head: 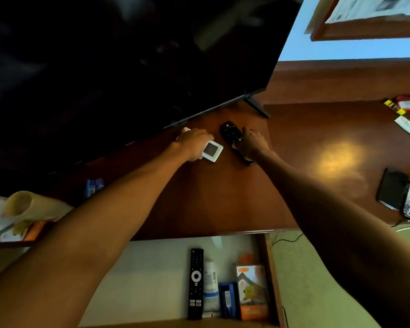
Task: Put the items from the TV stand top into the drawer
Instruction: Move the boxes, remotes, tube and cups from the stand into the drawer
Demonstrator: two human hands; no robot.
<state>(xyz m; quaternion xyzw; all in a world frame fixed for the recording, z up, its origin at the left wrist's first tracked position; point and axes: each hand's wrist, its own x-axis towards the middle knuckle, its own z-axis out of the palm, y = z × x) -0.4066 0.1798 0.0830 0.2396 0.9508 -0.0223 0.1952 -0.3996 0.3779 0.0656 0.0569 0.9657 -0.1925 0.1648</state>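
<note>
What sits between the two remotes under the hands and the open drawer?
Nothing visible. The left hand is on the white remote, the right hand on the black remote. The stand top toward the drawer is bare, and the drawer's left part is free.

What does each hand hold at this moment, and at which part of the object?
The left hand grips a white remote around its far half, display end free. The right hand closes on the near half of a black remote; both remotes seem to be on the stand.
</note>
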